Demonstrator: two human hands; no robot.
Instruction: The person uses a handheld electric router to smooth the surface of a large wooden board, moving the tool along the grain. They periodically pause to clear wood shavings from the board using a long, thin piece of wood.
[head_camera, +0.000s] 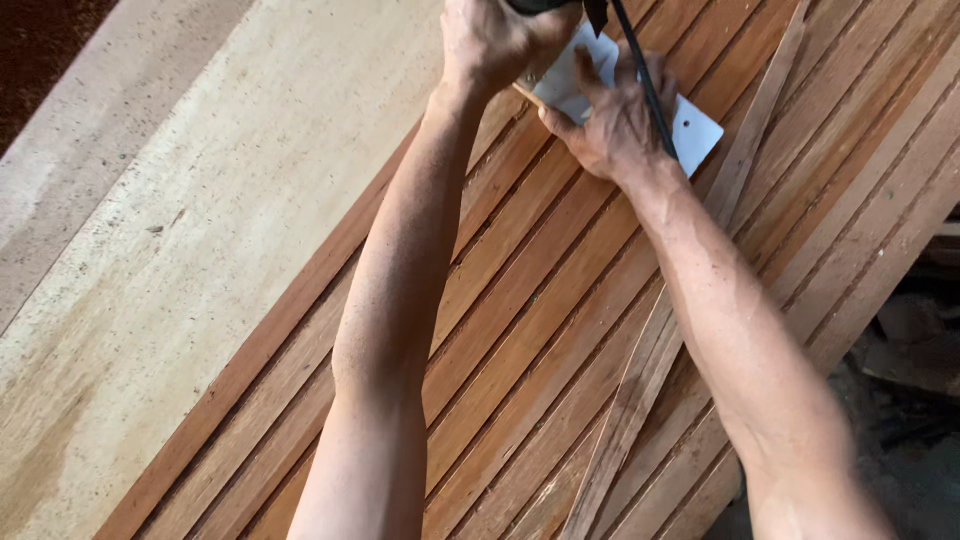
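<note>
— Reddish wood slats (520, 330) run across the bench; where are the hands?
— At the top edge. The left hand (495, 40) is clenched on a dark tool (545, 5), mostly out of view.
— And the right?
— The right hand (615, 120) presses flat on a white plate (695, 130) lying on the slats, a black cord (640, 70) crossing over it.

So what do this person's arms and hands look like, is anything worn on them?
Both arms are bare all the way up the frame: no sleeves, gloves, watch or rings show. The forearms are lean and sinewy, with raised veins and faint hair. The left hand and the right hand have bare fingers and knuckles. A thin black cable crosses the back of the right hand.
</note>
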